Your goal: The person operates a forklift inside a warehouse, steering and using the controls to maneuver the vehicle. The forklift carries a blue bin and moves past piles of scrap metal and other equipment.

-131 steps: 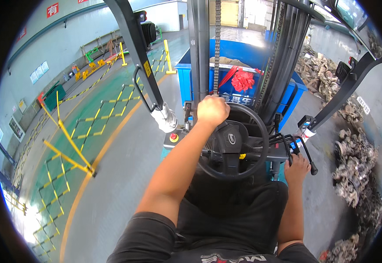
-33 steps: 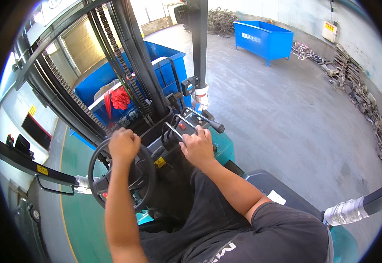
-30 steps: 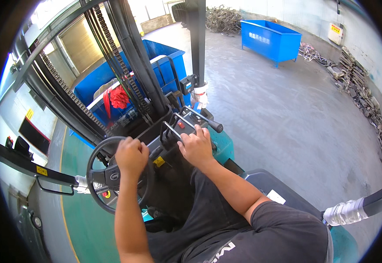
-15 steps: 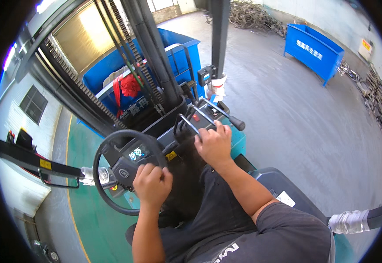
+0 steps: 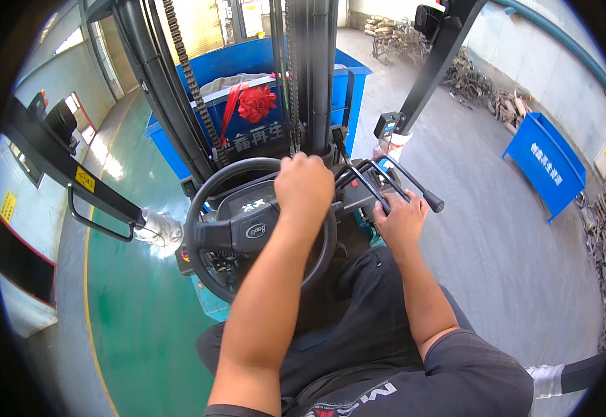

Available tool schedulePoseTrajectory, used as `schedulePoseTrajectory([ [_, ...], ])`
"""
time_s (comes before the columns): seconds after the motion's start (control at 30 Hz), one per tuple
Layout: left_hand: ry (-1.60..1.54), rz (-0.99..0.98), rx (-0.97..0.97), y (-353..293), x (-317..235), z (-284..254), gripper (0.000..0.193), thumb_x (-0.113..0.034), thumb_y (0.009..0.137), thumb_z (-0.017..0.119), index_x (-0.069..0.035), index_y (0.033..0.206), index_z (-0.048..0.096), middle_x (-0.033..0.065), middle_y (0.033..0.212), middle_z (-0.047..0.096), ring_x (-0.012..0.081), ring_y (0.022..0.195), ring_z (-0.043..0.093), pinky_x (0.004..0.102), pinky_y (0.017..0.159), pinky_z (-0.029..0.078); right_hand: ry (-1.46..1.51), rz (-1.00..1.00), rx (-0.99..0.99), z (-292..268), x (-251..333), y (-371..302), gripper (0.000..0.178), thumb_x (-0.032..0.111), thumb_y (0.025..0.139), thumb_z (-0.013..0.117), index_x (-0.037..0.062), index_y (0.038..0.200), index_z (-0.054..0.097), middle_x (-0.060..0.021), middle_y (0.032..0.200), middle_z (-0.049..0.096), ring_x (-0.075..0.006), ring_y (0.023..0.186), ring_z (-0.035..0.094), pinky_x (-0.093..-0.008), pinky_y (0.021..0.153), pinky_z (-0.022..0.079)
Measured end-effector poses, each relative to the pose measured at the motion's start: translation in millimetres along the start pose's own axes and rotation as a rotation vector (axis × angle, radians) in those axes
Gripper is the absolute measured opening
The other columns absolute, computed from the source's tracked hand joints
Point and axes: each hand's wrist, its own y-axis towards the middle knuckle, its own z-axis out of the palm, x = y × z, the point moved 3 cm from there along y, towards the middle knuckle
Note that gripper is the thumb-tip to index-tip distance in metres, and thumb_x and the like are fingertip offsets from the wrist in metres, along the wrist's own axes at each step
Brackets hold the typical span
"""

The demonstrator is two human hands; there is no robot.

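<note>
A black steering wheel (image 5: pixel 193 236) stands before me. My left hand (image 5: pixel 304 184) is closed at its upper right rim, arm stretched across the wheel; whatever lies under the fingers is hidden. To the right, my right hand (image 5: pixel 401 217) curls over the end of a black control lever (image 5: pixel 369 184), fingers bent. Beside that hand is another lever with a thick black grip (image 5: pixel 433 201). Past the wheel rises the forklift's black mast (image 5: pixel 322 69). A large blue bin (image 5: pixel 160 132) sits in front of it, with a red ribbon bow (image 5: pixel 255 103) showing between the mast rails.
Another blue bin (image 5: pixel 546 163) stands on the grey floor at right. Scrap piles (image 5: pixel 480 83) line the white wall. A yellow line (image 5: pixel 86 292) borders the green floor at left. Black cab posts (image 5: pixel 435 69) rise on both sides, and a grab handle (image 5: pixel 98 222) is at left.
My left hand has swung from the wheel's lower right up to its upper right, and the wheel has turned. The view has shifted; my right hand stays by the levers.
</note>
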Motion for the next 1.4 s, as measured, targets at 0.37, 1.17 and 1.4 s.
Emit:
schedulePoseTrajectory([
  [0.37,0.037,0.022,-0.049,67,33,49,0.021,-0.022,0.089,0.066,-0.005,0.081,0.077,0.0135,0.091,0.072,0.0346,0.092,0.069,0.0452,0.079,0.060,0.050,-0.083,-0.006,80,3,62,0.024,0.032,0.089,0.076,0.0114,0.100,0.079,-0.0133,0.087,0.078,-0.0359,0.123,0.062,-0.0528,0.107,0.038],
  [1.17,-0.051,-0.053,-0.166,263,547,169,0.030,-0.009,0.084,0.072,0.000,0.063,0.052,0.0149,0.073,0.056,0.0372,0.073,0.058,0.0499,0.066,0.045,0.073,-0.027,-0.035,487,259,312,0.021,0.029,0.088,0.076,0.0089,0.091,0.070,-0.0167,0.083,0.071,-0.0429,0.121,0.062,-0.0547,0.105,0.040],
  [1.4,0.001,0.032,-0.118,337,567,200,0.026,-0.011,0.082,0.072,-0.003,0.066,0.053,0.0137,0.075,0.055,0.0374,0.079,0.059,0.0504,0.070,0.048,0.047,-0.009,-0.063,553,323,375,0.020,0.028,0.088,0.074,0.0087,0.089,0.068,-0.0157,0.078,0.070,-0.0422,0.119,0.064,-0.0529,0.103,0.040],
])
